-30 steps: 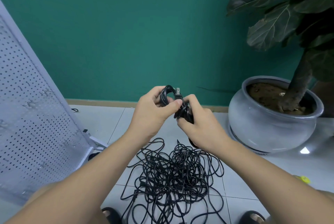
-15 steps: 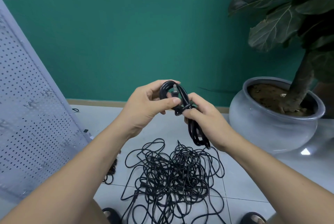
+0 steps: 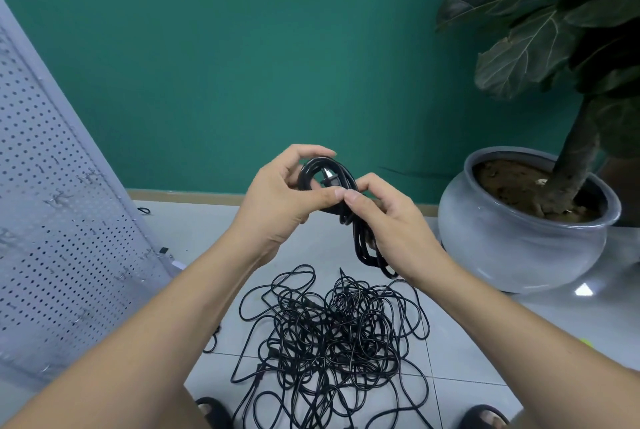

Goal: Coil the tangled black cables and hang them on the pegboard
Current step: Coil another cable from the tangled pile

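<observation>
Head view: two bare forearms reach forward over a pale tiled floor [image 3: 467,342]. Between the hands, raised in mid-air at the centre of the frame, is a black cable coil [image 3: 362,245].

The left hand [image 3: 277,200] has its grip closed on the coil's upper loop, with the fingers curled over the top and the thumb pressed across the front. The right hand [image 3: 391,220] has its grip pinched on the bundle just below. Its thumb tip meets the left thumb, and the rest of the coil hangs past its palm in long narrow loops. A plug [image 3: 329,179] with metal prongs sits inside the upper loop.

On the floor directly beneath the hands lies a tangle [image 3: 332,331] of thin black cable, loose and spread wide. It reaches down between two dark sandals [image 3: 211,409] at the bottom edge.

A white pegboard [image 3: 52,220] stands tilted at the left, well apart from the coil. At the right, a round grey pot [image 3: 512,241] filled with soil holds a plant [image 3: 530,47] with large dark leaves. A teal wall [image 3: 242,47] fills the background.
</observation>
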{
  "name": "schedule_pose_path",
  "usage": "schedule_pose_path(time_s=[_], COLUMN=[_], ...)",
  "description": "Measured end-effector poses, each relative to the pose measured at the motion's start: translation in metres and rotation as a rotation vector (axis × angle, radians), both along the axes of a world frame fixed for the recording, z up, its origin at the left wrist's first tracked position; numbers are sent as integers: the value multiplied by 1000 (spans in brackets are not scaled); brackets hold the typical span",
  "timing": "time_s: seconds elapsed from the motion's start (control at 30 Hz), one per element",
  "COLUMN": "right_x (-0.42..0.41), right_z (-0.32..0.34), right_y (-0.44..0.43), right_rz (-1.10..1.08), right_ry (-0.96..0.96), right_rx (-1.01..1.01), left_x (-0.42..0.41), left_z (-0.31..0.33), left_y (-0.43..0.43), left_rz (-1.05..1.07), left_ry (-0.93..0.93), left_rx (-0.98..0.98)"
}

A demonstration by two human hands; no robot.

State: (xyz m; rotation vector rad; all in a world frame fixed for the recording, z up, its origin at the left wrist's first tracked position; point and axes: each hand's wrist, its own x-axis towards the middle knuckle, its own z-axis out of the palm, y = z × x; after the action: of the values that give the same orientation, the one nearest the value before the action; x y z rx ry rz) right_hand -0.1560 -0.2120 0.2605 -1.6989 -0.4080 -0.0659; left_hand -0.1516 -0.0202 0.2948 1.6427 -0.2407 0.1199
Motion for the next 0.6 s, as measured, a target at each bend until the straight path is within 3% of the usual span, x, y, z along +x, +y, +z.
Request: schedule_pose_path(time_s=[0.2,0.4,0.6], right_x=[1,6,2], right_z=[-4,1,4], right_y=[6,8,12], right_rz=[-74,-88,-142], right_ry=[-93,-89,-125], right_rx=[-27,-84,-123], left_x=[1,-5,-2], left_z=[1,0,-2], left_y=[-2,-13,-14], left_rz=[35,73,1], left_ry=[92,-2,-20], left_rx=[-148,-320,-339])
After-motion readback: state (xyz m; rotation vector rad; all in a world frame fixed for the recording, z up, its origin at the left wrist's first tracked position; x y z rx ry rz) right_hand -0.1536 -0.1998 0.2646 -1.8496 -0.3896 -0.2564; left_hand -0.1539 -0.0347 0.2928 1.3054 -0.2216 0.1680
